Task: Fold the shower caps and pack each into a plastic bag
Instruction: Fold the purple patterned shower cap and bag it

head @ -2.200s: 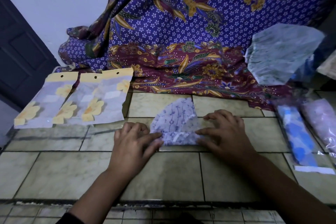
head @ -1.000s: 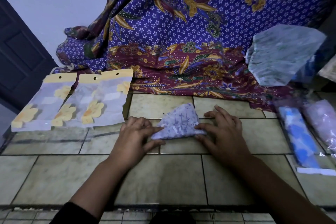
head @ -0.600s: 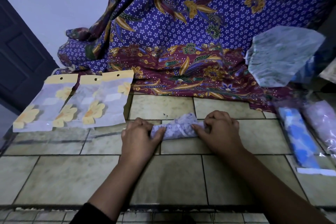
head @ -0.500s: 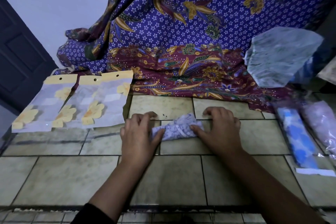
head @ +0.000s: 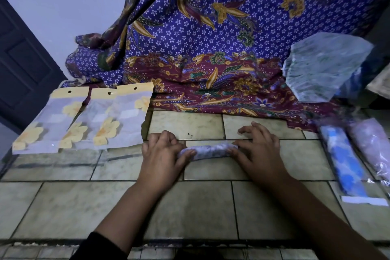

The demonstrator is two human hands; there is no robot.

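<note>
A white shower cap with a purple print [head: 207, 151] lies rolled into a narrow tube on the tiled counter [head: 206, 209]. My left hand [head: 161, 154] grips its left end, thumb under the roll. My right hand [head: 258, 150] grips its right end, fingers spread over the tile behind. Three empty plastic bags with yellow flowers [head: 84, 118] lie side by side at the left. At the right lie a packed blue cap [head: 346, 159] and a packed pink cap [head: 373, 145], each in a clear bag.
A purple and maroon batik cloth [head: 211, 48] drapes down the back onto the counter. A loose pale shower cap [head: 322, 67] rests on it at the right. A dark door [head: 23, 65] stands at the far left. The counter's front edge runs below my wrists.
The cap went from a flat fan shape to a triangle, then to a tight horizontal roll. Both hands moved to the roll's two ends.
</note>
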